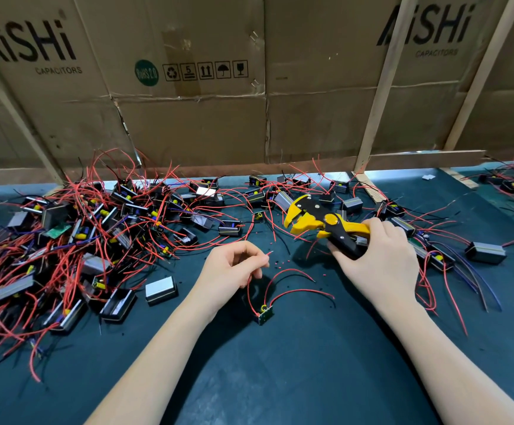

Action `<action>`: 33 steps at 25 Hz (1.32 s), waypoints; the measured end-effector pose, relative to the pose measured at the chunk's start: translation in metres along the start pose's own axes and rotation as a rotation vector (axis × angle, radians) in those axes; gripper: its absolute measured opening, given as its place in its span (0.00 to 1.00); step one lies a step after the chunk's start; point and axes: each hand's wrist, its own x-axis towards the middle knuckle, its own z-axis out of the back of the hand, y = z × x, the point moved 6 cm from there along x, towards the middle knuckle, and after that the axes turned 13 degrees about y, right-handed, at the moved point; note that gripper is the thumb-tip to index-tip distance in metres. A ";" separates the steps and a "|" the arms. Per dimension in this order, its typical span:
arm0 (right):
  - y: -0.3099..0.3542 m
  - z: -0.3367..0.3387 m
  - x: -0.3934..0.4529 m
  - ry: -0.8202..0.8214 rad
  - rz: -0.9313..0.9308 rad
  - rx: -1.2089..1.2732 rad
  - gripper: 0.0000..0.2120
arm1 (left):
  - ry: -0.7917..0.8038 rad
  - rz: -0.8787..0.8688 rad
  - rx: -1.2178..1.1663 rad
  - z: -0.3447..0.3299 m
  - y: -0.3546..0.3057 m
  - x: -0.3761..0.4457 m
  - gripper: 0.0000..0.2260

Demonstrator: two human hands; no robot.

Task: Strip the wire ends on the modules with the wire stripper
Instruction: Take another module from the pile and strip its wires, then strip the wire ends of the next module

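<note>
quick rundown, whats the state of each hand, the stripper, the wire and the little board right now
left hand: pinches the red wire near its end
right hand: grips the stripper handles
wire stripper: jaws open, off the wire
red wire: tip bare
small board: on the mat, wires attached

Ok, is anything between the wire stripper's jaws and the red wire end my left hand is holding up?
Nothing visible. The left hand pinches the red wire with its tip free in the air, and the wire stripper in the right hand hangs up and to the right with its jaws open toward it. Only bare mat lies between.
</note>
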 end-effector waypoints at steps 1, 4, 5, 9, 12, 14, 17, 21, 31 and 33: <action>-0.004 0.001 0.001 0.000 -0.032 0.050 0.27 | 0.009 0.001 0.034 0.002 -0.001 0.000 0.07; -0.016 0.008 0.003 -0.021 -0.117 0.182 0.26 | 0.093 0.037 0.225 0.006 -0.001 -0.002 0.09; -0.019 0.010 0.004 -0.026 -0.138 0.213 0.26 | 0.137 0.053 0.264 0.006 -0.001 -0.003 0.10; -0.029 0.013 0.006 -0.020 -0.202 0.316 0.25 | 0.277 0.127 0.143 0.001 0.001 -0.008 0.14; -0.031 0.013 0.006 -0.006 -0.212 0.412 0.23 | 0.286 0.092 0.065 0.004 -0.005 -0.011 0.16; -0.031 0.014 0.008 -0.008 -0.201 0.485 0.19 | 0.262 0.044 -0.003 0.007 -0.011 -0.011 0.16; -0.028 0.018 0.010 -0.037 -0.180 0.583 0.16 | 0.211 -0.026 -0.143 0.011 -0.022 -0.007 0.14; -0.026 0.025 0.009 -0.115 -0.143 0.695 0.15 | 0.272 -0.091 0.139 -0.019 -0.048 0.026 0.10; -0.023 0.041 0.005 -0.217 -0.085 0.744 0.19 | 0.005 -0.366 0.818 -0.024 -0.075 0.042 0.17; -0.014 0.044 0.004 -0.198 0.000 0.808 0.15 | -0.266 -0.387 0.918 0.034 -0.067 0.022 0.09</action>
